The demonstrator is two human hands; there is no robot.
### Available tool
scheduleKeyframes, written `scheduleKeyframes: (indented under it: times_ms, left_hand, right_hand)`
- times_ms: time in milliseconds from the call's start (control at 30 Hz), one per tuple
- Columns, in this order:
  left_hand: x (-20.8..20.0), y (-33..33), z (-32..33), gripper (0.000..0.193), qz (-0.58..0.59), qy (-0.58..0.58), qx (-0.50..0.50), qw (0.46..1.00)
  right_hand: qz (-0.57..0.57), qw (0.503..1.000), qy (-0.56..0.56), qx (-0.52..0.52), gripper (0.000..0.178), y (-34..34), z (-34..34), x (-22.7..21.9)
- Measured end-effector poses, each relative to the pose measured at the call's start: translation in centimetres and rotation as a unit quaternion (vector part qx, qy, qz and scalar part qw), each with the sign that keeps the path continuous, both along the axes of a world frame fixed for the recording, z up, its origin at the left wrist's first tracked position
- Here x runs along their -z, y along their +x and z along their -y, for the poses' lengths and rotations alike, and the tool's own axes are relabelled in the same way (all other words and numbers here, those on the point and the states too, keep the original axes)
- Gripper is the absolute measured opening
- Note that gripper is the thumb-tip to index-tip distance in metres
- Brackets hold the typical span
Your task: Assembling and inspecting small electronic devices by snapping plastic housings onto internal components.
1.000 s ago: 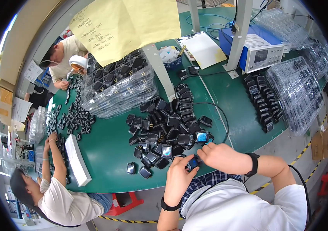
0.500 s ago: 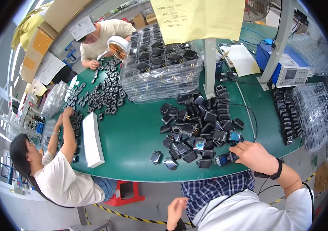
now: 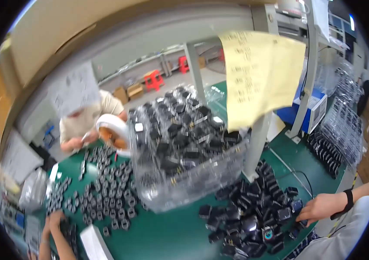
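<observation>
My right hand (image 3: 323, 209), wearing a black wristband, is at the right edge of a pile of square black smartwatch bodies (image 3: 240, 203). Its thumb and fingers are closed on a dark smartwatch body (image 3: 298, 227) near the table's front edge. Fingers partly cover that piece. Within the pile, one smartwatch (image 3: 267, 234) has a lit, coloured round dial, and other screens reflect light. My left hand is out of sight.
Clear plastic trays (image 3: 184, 197) holding black watch parts are stacked mid-table. A grey post (image 3: 258, 151) and yellow sheet (image 3: 258, 82) stand behind the pile. A white box (image 3: 94, 245) and small watch parts (image 3: 106, 197) lie left, near two co-workers. Right stands a blue instrument (image 3: 316, 112).
The view has tilted up and swung, with blur. My left hand has gone out of view. My right hand stays at the pile's right edge, holding a dark smartwatch body.
</observation>
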State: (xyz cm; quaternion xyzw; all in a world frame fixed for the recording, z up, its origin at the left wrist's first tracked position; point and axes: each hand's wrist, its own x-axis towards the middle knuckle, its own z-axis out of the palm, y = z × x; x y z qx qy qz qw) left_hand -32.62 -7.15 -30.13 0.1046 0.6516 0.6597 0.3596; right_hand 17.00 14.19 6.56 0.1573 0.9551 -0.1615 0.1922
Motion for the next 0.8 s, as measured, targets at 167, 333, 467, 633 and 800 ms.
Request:
scheduleKeyframes:
  times_ms: [167,333,467,633,800]
  left_hand:
    - [-11.1,-12.9,-6.4,0.028,-0.068,0.045,0.001,0.997]
    - [-23.1,-21.5,-6.6,0.031,-0.145,0.071,-0.033,0.986]
    - [-30.3,-22.5,-2.7,0.033,-0.202,0.071,-0.069,0.974]
    - [-42.4,-16.7,4.7,0.036,-0.287,0.046,-0.109,0.951]
    - [-24.7,3.2,15.7,0.035,-0.174,-0.111,0.304,0.930]
  right_hand:
    - [-0.060,0.996,0.009,0.067,0.045,1.5,2.7,1.6]
    - [-0.053,0.995,0.003,0.088,0.045,0.9,3.3,1.9]
    - [-0.073,0.990,0.012,0.123,0.048,0.9,3.0,1.1]
    - [-0.154,0.964,0.081,0.201,0.055,0.1,5.5,0.8]
    - [-0.259,0.934,0.109,0.221,0.057,1.3,7.2,4.1]
